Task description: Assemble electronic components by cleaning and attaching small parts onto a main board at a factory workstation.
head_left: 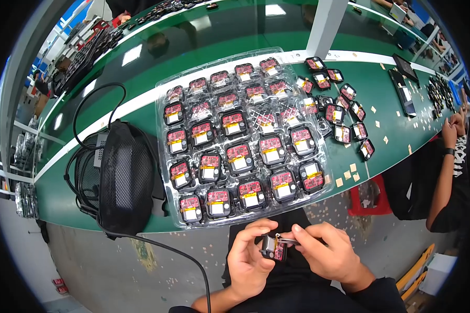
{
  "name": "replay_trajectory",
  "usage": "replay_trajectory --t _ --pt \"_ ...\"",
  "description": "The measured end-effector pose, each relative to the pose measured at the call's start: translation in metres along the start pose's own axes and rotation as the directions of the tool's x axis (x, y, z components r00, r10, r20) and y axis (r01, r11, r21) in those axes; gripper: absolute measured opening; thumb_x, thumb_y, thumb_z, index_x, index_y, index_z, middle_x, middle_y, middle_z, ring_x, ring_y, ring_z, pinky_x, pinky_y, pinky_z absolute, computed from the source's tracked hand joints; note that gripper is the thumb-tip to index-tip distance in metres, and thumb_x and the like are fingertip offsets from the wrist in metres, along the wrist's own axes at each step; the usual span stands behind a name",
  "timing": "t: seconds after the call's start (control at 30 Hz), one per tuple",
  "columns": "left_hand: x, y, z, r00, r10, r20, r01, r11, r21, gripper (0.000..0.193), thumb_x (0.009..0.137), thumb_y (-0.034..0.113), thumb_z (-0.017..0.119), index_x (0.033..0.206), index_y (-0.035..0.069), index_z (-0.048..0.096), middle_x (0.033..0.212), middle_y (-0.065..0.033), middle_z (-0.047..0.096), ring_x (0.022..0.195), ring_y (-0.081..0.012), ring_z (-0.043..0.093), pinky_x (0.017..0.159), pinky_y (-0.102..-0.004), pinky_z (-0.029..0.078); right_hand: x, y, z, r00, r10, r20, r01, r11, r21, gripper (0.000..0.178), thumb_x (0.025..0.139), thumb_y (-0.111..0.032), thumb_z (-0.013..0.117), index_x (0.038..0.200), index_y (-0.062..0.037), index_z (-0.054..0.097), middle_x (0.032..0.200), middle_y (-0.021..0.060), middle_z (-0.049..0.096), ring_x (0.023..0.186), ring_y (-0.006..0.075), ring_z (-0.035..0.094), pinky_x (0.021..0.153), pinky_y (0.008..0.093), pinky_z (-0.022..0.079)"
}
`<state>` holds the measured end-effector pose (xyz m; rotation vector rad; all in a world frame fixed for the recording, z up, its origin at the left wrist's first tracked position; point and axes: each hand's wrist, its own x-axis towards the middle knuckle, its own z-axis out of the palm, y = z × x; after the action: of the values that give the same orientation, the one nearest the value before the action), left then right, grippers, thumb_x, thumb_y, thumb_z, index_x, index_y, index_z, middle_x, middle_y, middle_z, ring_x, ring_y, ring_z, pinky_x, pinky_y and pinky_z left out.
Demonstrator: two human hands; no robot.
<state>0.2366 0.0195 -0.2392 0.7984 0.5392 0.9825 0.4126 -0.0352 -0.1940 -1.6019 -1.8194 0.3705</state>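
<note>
Long green worktop (141, 83) lies ahead of my hands. Clear plastic tray (168, 99) of modules sits just beyond them. My left hand (248, 258) grips the small black square module (274, 249); right hand (326, 250) pinches thin metal tweezers (289, 240) touching it.

Left hand (249, 256) and right hand (326, 254) meet, fingers pinched closed.

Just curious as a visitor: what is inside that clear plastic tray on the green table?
The clear plastic tray holds rows of small black square modules, each showing a red circuit board and a yellow-and-white part. Their undersides and whatever lies beneath them are hidden.
</note>
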Motion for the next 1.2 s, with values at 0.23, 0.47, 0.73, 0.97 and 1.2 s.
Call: replay_trajectory --t 0.23,0.47,0.73,0.97,1.2 --pt "-0.0001 0.0001 0.0028 1.0 0.008 -0.023 -0.009 0.999 -0.045 0.062 0.092 0.031 0.079 0.134 0.0 0.045 0.133 -0.0211 0.051 0.123 -0.0462 0.062 0.103 -0.0568 0.056 -0.0032 0.006 0.0077 0.965 -0.15 -0.213 0.106 0.973 -0.204 0.031 0.075 -0.002 0.08 0.105 -0.0031 0.077 0.087 0.0039 0.067 0.06 0.0147 0.057 0.051 0.0271 0.045" --pt "-0.0007 0.0006 0.0018 1.0 0.003 0.016 -0.002 0.999 -0.033 0.061 0.093 0.028 0.079 0.135 0.0 0.045 0.136 -0.0235 0.05 0.125 -0.0482 0.061 0.106 -0.0576 0.053 -0.003 0.0052 0.0109 0.961 -0.11 -0.252 0.08 0.989 -0.126 0.031 0.073 0.0 0.082 0.103 -0.0028 0.077 0.084 0.0048 0.068 0.057 0.0158 0.058 0.049 0.0277 0.045" --pt "0.0004 0.002 0.0025 0.998 0.025 0.05 -0.024 1.0 -0.018 0.06 0.095 0.026 0.077 0.137 -0.001 0.045 0.144 -0.0271 0.046 0.127 -0.0489 0.059 0.105 -0.0561 0.054 -0.001 0.0086 0.0084 0.98 0.033 -0.199 -0.007 0.991 0.13 0.028 0.075 0.001 0.082 0.101 -0.0036 0.077 0.084 0.0075 0.069 0.061 0.0197 0.066 0.051 0.03 0.051" --pt "0.0021 0.0018 0.0018 0.996 0.024 0.091 -0.024 1.0 -0.001 0.057 0.096 0.025 0.075 0.137 -0.001 0.046 0.145 -0.0287 0.044 0.128 -0.0492 0.058 0.105 -0.0559 0.054 0.0005 0.0081 0.0029 0.983 0.082 -0.162 -0.056 0.986 0.16 0.024 0.076 0.001 0.081 0.099 -0.0031 0.076 0.08 0.0075 0.069 0.063 0.0211 0.067 0.053 0.0312 0.052" --pt "0.0024 0.0013 0.0005 0.997 0.007 0.079 -0.01 1.0 0.029 0.057 0.096 0.023 0.075 0.138 -0.001 0.047 0.144 -0.0284 0.045 0.127 -0.0481 0.059 0.105 -0.0552 0.054 -0.0026 0.0089 0.0081 0.977 0.064 -0.204 -0.055 0.997 0.052 0.017 0.078 -0.004 0.08 0.095 -0.0037 0.076 0.08 0.0088 0.07 0.06 0.0229 0.065 0.055 0.0315 0.05"
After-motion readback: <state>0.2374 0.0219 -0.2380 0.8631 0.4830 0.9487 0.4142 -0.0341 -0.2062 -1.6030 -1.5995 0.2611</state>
